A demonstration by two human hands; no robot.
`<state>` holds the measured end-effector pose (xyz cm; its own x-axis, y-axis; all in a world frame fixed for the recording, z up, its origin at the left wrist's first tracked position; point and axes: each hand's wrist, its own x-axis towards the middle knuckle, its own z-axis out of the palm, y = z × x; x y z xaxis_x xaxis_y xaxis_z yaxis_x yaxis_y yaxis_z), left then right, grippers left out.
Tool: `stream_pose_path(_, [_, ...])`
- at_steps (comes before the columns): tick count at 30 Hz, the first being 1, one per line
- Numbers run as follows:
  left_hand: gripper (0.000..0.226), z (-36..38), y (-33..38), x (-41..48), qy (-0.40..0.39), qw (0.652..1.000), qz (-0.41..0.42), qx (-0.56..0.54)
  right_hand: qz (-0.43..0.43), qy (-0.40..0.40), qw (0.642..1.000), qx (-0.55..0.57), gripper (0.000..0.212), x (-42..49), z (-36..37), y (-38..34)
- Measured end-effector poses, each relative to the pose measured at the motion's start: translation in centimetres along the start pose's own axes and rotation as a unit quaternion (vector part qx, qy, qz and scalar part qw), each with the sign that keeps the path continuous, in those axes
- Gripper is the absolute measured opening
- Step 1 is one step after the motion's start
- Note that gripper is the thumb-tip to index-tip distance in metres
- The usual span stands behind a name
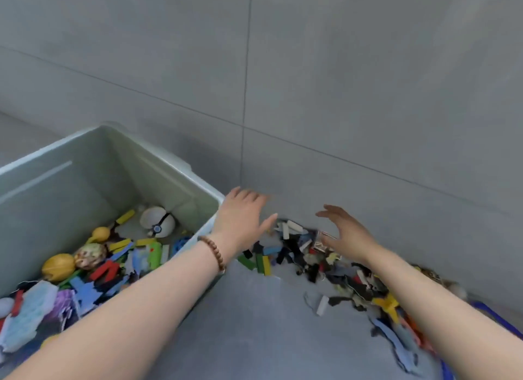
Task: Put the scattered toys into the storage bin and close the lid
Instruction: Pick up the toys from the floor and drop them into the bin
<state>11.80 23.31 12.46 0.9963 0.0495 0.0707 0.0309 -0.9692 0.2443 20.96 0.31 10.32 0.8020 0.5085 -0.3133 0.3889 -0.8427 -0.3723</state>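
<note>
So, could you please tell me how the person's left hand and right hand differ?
The left hand wears a bead bracelet at the wrist; the right hand wears none. The left hand is by the corner of the storage bin with fingers fairly straight; the right hand hovers over the scattered toys on the floor, fingers spread and slightly bent. Both are open and hold nothing.

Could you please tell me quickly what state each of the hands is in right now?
Left hand: open, holding nothing.
Right hand: open, holding nothing, over the toy pile.
</note>
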Motion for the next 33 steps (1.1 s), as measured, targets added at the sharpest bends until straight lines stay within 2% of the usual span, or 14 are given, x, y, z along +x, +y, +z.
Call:
stream_pose_path(1, [0.055, 1.7, 0.4, 0.3, -0.012, 1.0, 0.003, 0.026, 0.007, -0.005, 1.0, 0.014, 0.053, -0.1, 1.3, 1.2])
stream_pose_path(6, [0.055, 11.0, 1.2, -0.2, -0.161, 0.98, -0.094, -0.064, 0.03, -0.012, 0.996, 0.089, 0.051, 0.2, 7.9, 5.4])
stream_pose_path(10, [0.07, 17.4, -1.0, -1.3, -0.24, 0.941, -0.201, -0.128, 0.018, 0.014, 0.989, 0.148, 0.048, 0.8, 11.9, 7.0])
stream_pose_path(13, [0.088, 20.3, -2.5, -1.6, -0.269, 0.936, -0.203, -0.1, 0.001, 0.05, 0.981, 0.188, 0.043, 1.2, 13.9, 7.3])
stream_pose_path(21, [0.089, 25.1, -2.8, -2.5, -0.222, 0.965, -0.131, -0.055, 0.008, 0.12, 0.963, 0.24, 0.039, 0.2, 17.4, 8.1])
stream_pose_path(25, [0.097, 26.5, -1.9, -2.9, -0.204, 0.971, -0.108, -0.054, 0.024, 0.144, 0.958, 0.246, 0.033, -0.8, 18.6, 9.0])
stream_pose_path(29, [0.087, 26.9, -0.3, -3.8, -0.189, 0.975, -0.101, -0.062, 0.05, 0.137, 0.956, 0.255, 0.032, -1.8, 19.8, 9.5])
stream_pose_path(33, [0.075, 26.6, 0.9, -4.1, -0.195, 0.971, -0.091, -0.104, 0.073, 0.131, 0.951, 0.271, 0.042, -1.9, 20.2, 9.8])
